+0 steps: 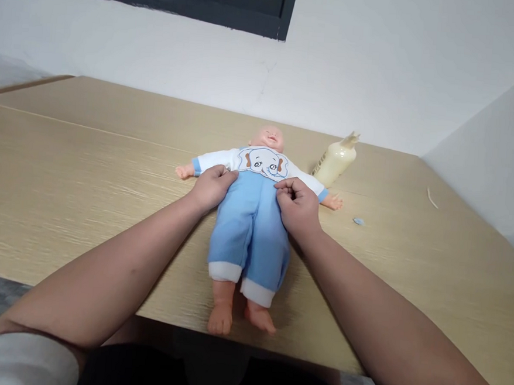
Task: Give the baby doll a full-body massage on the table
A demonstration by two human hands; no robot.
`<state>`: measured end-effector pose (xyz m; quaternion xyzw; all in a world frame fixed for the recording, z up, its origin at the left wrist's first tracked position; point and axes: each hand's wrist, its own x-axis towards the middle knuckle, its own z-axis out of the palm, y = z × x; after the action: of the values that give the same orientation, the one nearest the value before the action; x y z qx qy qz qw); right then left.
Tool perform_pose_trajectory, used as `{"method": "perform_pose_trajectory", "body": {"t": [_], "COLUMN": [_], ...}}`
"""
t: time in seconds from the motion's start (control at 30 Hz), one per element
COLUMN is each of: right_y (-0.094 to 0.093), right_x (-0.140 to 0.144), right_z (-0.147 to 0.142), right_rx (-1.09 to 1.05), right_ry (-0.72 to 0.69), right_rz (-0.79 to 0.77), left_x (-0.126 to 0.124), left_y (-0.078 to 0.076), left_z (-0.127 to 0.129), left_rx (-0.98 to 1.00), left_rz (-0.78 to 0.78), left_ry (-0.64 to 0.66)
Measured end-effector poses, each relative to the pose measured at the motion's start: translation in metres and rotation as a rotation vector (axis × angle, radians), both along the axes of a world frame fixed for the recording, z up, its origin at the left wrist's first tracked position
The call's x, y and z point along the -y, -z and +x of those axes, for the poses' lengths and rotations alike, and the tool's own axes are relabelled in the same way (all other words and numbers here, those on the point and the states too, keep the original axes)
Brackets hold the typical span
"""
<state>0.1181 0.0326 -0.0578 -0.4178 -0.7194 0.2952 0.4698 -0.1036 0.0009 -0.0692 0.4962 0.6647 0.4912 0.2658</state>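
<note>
A baby doll [271, 137] lies on its back on the wooden table, feet toward me and arms spread wide. It wears a white top with an elephant face [264, 162] and blue trousers [253, 210] with white cuffs. At the waist on the left side, my left hand [216, 186] is closed with fingertips pinching the edge of the clothing. Opposite it, my right hand [298, 204] is curled at the other side of the waist, thumb and index finger pinched on the trousers' waistband. The exact fold between the fingers is hidden.
A cream pump bottle [335, 163] stands behind the doll's arm on the right. A small bluish piece [358, 221] and a thin white strip [432, 198] lie on the table [106, 205] further right. A white wall [358, 64] rises behind.
</note>
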Motion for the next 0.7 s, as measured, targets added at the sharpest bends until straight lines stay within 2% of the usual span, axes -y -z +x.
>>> {"method": "perform_pose_trajectory", "body": {"t": [0.17, 0.33, 0.57, 0.7], "right_y": [0.005, 0.010, 0.008, 0.006], "right_x": [-0.002, -0.004, -0.010, -0.014], "right_z": [-0.001, -0.002, 0.004, 0.007], "right_rx": [-0.025, -0.020, -0.011, -0.016], "right_ry": [0.062, 0.125, 0.089, 0.104], "right_rz": [0.050, 0.131, 0.032, 0.013], "left_x": [0.006, 0.010, 0.012, 0.011], "left_y": [-0.007, -0.015, -0.015, -0.014], "left_z": [0.004, 0.008, 0.010, 0.009], "left_rx": [-0.115, -0.247, -0.152, -0.169], "left_rz": [0.011, 0.116, 0.122, 0.110], "left_ry": [-0.048, -0.085, -0.029, -0.002]}}
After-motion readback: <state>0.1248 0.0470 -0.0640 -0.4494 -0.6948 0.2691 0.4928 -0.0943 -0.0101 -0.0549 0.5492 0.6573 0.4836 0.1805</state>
